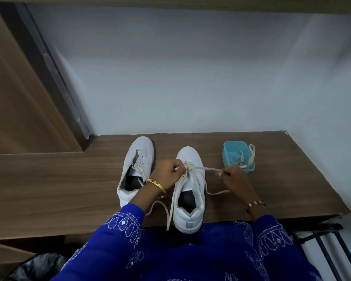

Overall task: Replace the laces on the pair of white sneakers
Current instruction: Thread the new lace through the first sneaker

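Two white sneakers stand on a wooden desk (49,179), toes pointing away. The left sneaker (138,165) has open eyelets and no lace that I can see. The right sneaker (190,191) carries a white lace (208,169) through its front eyelets. My left hand (167,172) pinches the lace at the front eyelets of that shoe. To the right of the shoe, my right hand (234,179) grips the lace's other strand, which runs taut between the hands. Loose lace ends trail off both sides of the shoe toward the desk's near edge.
A small turquoise box (227,153) with more white laces in it stands at the right rear of the desk, one lace draped over its rim. A white wall rises behind. A black rack (320,240) sits at lower right, a dark bag (39,264) at lower left.
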Demonstrator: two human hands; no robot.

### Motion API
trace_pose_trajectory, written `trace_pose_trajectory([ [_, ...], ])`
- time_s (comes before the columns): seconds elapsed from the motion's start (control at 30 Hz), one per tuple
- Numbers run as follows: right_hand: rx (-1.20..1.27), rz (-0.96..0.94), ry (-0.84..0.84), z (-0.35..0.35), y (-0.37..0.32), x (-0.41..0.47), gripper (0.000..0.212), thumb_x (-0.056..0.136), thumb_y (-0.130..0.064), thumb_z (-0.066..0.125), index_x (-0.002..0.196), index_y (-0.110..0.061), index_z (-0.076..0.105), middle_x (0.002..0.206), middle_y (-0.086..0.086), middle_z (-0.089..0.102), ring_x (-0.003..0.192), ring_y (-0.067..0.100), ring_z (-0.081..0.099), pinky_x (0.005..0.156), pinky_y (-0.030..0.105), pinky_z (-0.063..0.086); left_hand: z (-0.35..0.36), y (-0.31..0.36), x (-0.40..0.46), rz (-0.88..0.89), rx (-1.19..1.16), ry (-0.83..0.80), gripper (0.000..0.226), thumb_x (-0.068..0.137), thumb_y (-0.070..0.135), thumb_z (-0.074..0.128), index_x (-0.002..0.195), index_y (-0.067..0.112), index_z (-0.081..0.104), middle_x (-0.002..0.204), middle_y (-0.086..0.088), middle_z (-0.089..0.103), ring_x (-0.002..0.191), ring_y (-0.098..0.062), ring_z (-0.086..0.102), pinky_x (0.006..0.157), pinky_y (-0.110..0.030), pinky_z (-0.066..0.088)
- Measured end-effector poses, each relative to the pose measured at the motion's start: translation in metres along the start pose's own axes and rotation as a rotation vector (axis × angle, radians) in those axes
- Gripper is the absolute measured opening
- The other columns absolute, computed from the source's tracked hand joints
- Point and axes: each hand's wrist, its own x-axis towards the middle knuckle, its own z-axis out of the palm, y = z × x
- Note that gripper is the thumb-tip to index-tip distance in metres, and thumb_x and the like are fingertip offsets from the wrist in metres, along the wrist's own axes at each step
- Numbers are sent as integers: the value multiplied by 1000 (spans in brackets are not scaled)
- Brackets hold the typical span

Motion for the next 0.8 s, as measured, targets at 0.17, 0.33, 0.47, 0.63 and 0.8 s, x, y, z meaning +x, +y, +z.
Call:
trace_pose_trajectory([
  [0.17, 61, -183, -64, 11, -21, -12, 41, 85, -3, 58, 126, -8, 55, 124, 2, 56, 117, 14, 50, 89, 12, 33, 7, 5, -1, 7, 128, -101, 40, 96, 26, 46, 56, 21, 48, 53, 8, 44, 53, -7, 42, 59, -27, 32],
  [0.33, 129, -249, -117, 33, -32, -14, 14, 85, -4, 59, 95, 0, 67, 85, 4, 65, 73, 9, 54, 64, 18, 36, 16, 10, -1, 13, 129, -91, 42, 97, 27, 43, 57, 18, 46, 60, -9, 56, 58, -17, 47, 63, -31, 37],
  [0.47, 193, -162, -71, 28, -27, -11, 10, 84, -6, 63, 79, 2, 66, 62, 1, 61, 54, 4, 53, 57, 20, 42, 13, 6, -3, -38, 125, -34, 49, 97, 26, 44, 49, 21, 34, 47, 5, 35, 47, -7, 35, 56, -29, 24],
  [0.63, 174, -135, -117, 30, -25, -13, 12, 83, -1, 59, 90, -3, 68, 72, 12, 66, 65, 17, 59, 66, 30, 49, 17, 6, -8, -51, 146, -62, 48, 97, 27, 44, 50, 21, 33, 48, 6, 35, 47, -8, 34, 53, -26, 23],
  [0.8, 301, -75, -119, 37, -33, -17, 10, 85, -4, 58, 77, -7, 63, 59, 9, 61, 50, 9, 54, 55, 28, 50, 24, 8, -9, -82, 121, 15, 41, 98, 28, 40, 59, 16, 46, 61, -6, 50, 62, -19, 45, 57, -28, 25],
])
